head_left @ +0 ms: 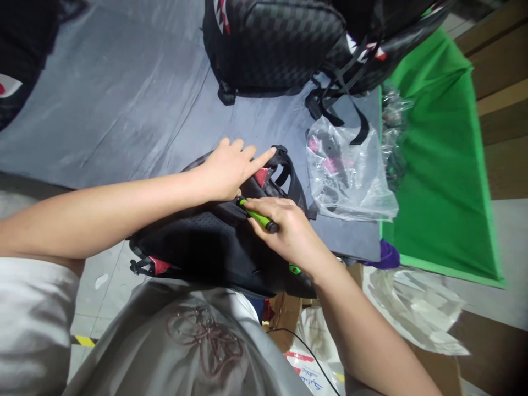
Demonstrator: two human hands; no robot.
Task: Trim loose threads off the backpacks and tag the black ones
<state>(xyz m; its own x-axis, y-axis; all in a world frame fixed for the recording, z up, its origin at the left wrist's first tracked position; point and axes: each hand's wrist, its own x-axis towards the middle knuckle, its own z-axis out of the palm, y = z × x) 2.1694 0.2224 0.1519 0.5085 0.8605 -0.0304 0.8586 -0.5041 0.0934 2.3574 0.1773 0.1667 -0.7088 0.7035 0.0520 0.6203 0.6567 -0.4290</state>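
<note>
A black backpack with red patches lies across the table's near edge, against my body. My left hand holds it down from above, its fingers bent over the far side and its index finger stretched toward a strap buckle. My left thumb is close to the tip of a green pen-like tool with a black end. That tool is in my right hand, pinched between thumb and fingers and angled at the backpack's padded strap. The tool's working tip is hidden at the fabric.
Checkered black backpacks stand at the table's far side, straps hanging toward me. A clear plastic bag with pink and dark pieces lies at the right. Beyond it is a green fabric bin. Another dark bag is far left.
</note>
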